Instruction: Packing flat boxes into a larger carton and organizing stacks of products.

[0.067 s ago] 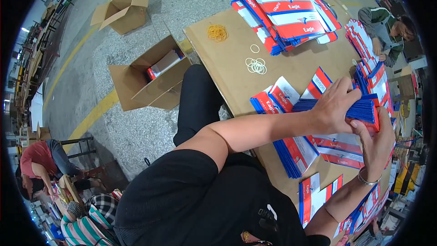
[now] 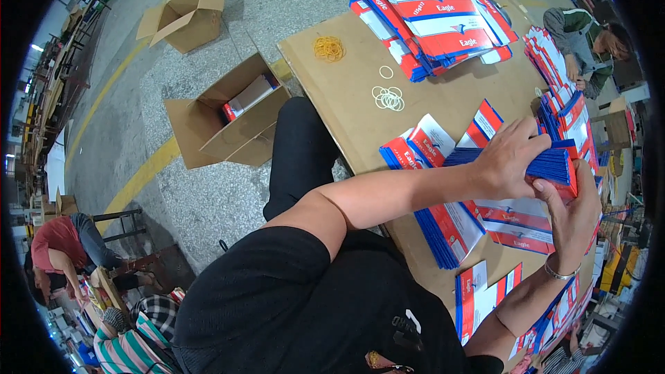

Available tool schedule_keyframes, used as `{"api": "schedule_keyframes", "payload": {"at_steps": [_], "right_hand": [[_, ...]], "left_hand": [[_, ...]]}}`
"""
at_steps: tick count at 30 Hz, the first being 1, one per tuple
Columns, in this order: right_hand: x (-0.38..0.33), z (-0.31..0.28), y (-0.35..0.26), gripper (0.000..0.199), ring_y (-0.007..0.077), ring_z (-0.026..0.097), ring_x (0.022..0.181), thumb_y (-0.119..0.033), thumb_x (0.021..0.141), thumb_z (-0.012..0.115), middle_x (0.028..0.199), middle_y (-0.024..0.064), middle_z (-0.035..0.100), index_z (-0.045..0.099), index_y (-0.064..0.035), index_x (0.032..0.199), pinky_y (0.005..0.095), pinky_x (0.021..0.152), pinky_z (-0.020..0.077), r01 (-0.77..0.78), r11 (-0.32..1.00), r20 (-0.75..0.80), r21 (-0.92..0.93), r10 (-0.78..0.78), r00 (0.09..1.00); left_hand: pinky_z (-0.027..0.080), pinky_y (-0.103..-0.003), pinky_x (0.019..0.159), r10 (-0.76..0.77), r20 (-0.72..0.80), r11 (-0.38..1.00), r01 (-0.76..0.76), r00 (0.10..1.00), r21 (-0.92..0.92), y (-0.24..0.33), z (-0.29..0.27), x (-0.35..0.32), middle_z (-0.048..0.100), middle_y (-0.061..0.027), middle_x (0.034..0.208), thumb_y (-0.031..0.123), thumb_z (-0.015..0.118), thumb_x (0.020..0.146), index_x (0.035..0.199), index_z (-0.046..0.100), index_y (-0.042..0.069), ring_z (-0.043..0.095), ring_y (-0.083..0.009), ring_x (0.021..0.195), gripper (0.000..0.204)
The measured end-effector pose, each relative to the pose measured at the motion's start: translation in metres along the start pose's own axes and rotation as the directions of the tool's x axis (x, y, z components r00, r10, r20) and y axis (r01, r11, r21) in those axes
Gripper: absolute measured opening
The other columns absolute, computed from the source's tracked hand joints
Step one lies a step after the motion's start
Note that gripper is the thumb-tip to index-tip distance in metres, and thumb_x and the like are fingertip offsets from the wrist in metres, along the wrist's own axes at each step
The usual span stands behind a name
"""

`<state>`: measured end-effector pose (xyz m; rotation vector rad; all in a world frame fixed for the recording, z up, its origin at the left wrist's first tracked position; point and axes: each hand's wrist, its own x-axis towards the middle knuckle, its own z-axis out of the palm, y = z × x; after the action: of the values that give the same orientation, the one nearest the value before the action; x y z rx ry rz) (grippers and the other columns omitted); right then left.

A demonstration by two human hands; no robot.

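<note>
Both of my hands close around a thick stack of flat, folded cartons [image 2: 551, 167], with many blue edges side by side and a red end. My left hand [image 2: 509, 161] wraps over the stack from above, fingers bent. At the stack's red end, my right hand [image 2: 575, 211], with a bracelet at the wrist, grips it between thumb and fingers. Under and beside the hands lie more red, white and blue carton stacks [image 2: 450, 232]. Flat cartons [image 2: 516, 221] lie on the table below the held stack. My left palm's side is hidden.
On the brown table [image 2: 339, 97] lie white rubber bands [image 2: 388, 99], a yellow rubber band heap [image 2: 329, 48] and a tall carton pile [image 2: 440, 10]. An open box [image 2: 232, 114] holding cartons stands on the floor, another box [image 2: 185, 17] behind it. A co-worker [image 2: 589, 45] sits across.
Almost nothing differs: the whole view shifts very slightly. Both hands keep their hold on the carton stack.
</note>
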<state>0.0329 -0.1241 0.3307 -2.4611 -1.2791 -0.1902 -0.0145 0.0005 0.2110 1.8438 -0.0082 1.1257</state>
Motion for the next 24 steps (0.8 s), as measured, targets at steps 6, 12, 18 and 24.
{"api": "schedule_keyframes", "payload": {"at_steps": [6, 12, 18, 24], "right_hand": [[-0.014, -0.032, 0.043, 0.06, 0.0189, 0.058, 0.103, -0.032, 0.071, 0.082, 0.11, 0.0095, 0.062, 0.059, 0.0011, 0.115, 0.0323, 0.091, 0.0458, 0.06, 0.987, -0.093, 0.15, -0.047, 0.995], [-0.114, -0.098, 0.199, 0.042, 0.0151, 0.062, 0.1, 0.002, 0.089, 0.062, 0.111, 0.0105, 0.065, 0.056, -0.004, 0.13, 0.0262, 0.09, 0.047, -0.058, 0.992, -0.769, 0.112, 0.123, 0.627], [-0.317, -0.095, 0.229, 0.069, 0.0215, 0.061, 0.109, 0.0, 0.083, 0.065, 0.123, 0.0143, 0.059, 0.034, -0.006, 0.144, 0.0298, 0.084, 0.0544, -0.166, 0.435, -0.342, 0.885, 0.85, 0.401], [-0.422, 0.015, 0.21, 0.017, 0.0228, 0.067, 0.087, 0.003, 0.085, 0.062, 0.1, 0.0147, 0.065, 0.057, 0.0048, 0.101, 0.0289, 0.078, 0.0606, 0.308, 0.182, -0.198, 0.934, 0.98, 0.022]], "left_hand": [[0.05, -0.042, 0.076, 0.063, -0.073, 0.963, -0.08, 0.995, -0.259, -0.017, 0.028, -0.007, 0.06, -0.0181, 0.092, 0.026, 0.084, 0.062, 0.102, 0.056, 0.0, 0.062, -0.0362, 0.088, 0.055], [0.053, -0.036, 0.074, -0.314, 0.05, 0.944, 0.318, 0.948, -0.084, -0.015, 0.0, 0.015, 0.068, -0.0117, 0.088, 0.05, 0.081, 0.066, 0.121, 0.057, 0.003, 0.067, -0.0234, 0.081, 0.076], [0.053, -0.033, 0.089, -0.199, -0.4, 0.929, 0.042, 0.895, -0.368, -0.004, -0.076, 0.06, 0.069, -0.0117, 0.107, 0.004, 0.07, 0.083, 0.109, 0.068, 0.001, 0.067, -0.0181, 0.099, 0.026], [0.051, -0.036, 0.093, -0.156, -0.431, 0.915, -0.035, 0.889, -0.403, -0.023, -0.153, 0.072, 0.068, -0.0151, 0.104, 0.013, 0.069, 0.086, 0.107, 0.069, 0.0, 0.065, -0.0225, 0.102, 0.025]]}}
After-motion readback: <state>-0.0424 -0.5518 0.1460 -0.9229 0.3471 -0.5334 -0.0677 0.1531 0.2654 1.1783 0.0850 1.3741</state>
